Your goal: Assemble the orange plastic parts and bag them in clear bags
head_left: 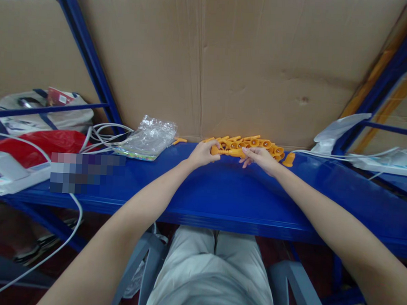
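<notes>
At the back of the blue table, my left hand (202, 154) is closed round one end of a slim yellow plastic piece (231, 151) with ridges along its middle. The piece lies roughly level between my hands. My right hand (261, 160) pinches its other end between thumb and finger, the remaining fingers curled below. Just behind them lies a pile of similar yellow plastic parts (266, 144), several with round hollow ends facing me. One flared yellow part (289, 159) stands apart to the right of the pile. My fingers partly hide the held piece, so its exact kind is unclear.
A cardboard panel (248, 73) rises behind the blue table (222, 190). To the left are a clear plastic packet (149, 138), white cables (102, 133), a red bag (50, 142) and a white power strip (28, 177). Another power strip (390, 163) lies far right.
</notes>
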Motion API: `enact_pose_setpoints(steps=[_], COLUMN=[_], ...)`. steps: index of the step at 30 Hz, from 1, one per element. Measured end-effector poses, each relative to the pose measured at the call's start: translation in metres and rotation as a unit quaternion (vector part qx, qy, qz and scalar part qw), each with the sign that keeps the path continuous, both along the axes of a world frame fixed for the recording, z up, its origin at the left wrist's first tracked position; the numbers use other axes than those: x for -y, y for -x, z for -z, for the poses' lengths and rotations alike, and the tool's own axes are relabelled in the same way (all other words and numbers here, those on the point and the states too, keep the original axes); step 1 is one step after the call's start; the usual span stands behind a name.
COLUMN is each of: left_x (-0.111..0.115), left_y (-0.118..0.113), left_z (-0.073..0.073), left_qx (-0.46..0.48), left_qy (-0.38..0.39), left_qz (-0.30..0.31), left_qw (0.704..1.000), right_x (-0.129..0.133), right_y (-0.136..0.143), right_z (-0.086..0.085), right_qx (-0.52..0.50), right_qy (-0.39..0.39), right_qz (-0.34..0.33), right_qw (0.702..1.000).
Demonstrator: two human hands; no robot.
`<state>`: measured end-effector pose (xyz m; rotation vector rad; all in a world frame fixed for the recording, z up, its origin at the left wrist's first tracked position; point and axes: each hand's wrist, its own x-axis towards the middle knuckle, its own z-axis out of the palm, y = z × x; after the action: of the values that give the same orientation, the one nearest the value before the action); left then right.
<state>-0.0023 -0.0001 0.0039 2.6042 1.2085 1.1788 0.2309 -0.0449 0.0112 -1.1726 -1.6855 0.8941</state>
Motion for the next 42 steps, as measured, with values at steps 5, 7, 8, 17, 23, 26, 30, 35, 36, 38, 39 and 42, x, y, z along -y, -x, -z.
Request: enact_pose_setpoints(steps=[5,7,8,17,23,26,30,35,36,38,39,42], left_x=[-0.003,-0.005,-0.005,-0.023,-0.042,-0.047,-0.051,-0.053,-0.052,-0.051,-0.050,-0.049], left_y=[0.001,0.001,0.001,0.025,0.062,0.074,0.083,0.087,0.087,0.087,0.087,0.086], left_z=[0.002,0.003,0.003,0.004,0.012,0.018,0.025,0.027,0.027,0.026,0.026,0.024], left_qx=[0.003,0.003,0.003,-0.019,-0.098,-0.105,-0.101,-0.106,-0.102,-0.094,-0.090,-0.084], left_qy=[-0.006,-0.004,-0.001,0.017,0.108,0.157,0.191,0.205,0.205,0.208,0.211,0.218], left_qz=[0.003,0.009,0.016,-0.073,-0.304,-0.358,-0.384,-0.389,-0.392,-0.400,-0.406,-0.419], left_qw=[1.000,1.000,1.000,0.997,0.941,0.914,0.898,0.892,0.891,0.887,0.884,0.877], right_x=[-0.001,-0.002,-0.002,-0.012,-0.035,-0.040,-0.041,-0.048,-0.051,-0.054,-0.055,-0.058], right_y=[0.003,0.004,0.005,-0.001,0.011,0.024,0.044,0.058,0.059,0.058,0.058,0.056], right_z=[0.001,0.001,0.001,-0.013,-0.018,-0.022,-0.025,-0.014,-0.011,-0.006,-0.003,0.004], right_qx=[-0.050,-0.094,-0.117,-0.214,-0.045,0.178,0.464,0.593,0.598,0.598,0.596,0.590], right_qy=[0.041,0.062,0.069,0.034,-0.162,-0.276,-0.358,-0.346,-0.340,-0.335,-0.335,-0.332], right_qz=[0.011,0.013,0.013,0.067,0.137,0.155,0.121,0.123,0.129,0.139,0.142,0.140], right_qw=[0.998,0.994,0.991,0.974,0.976,0.932,0.801,0.716,0.714,0.714,0.716,0.723])
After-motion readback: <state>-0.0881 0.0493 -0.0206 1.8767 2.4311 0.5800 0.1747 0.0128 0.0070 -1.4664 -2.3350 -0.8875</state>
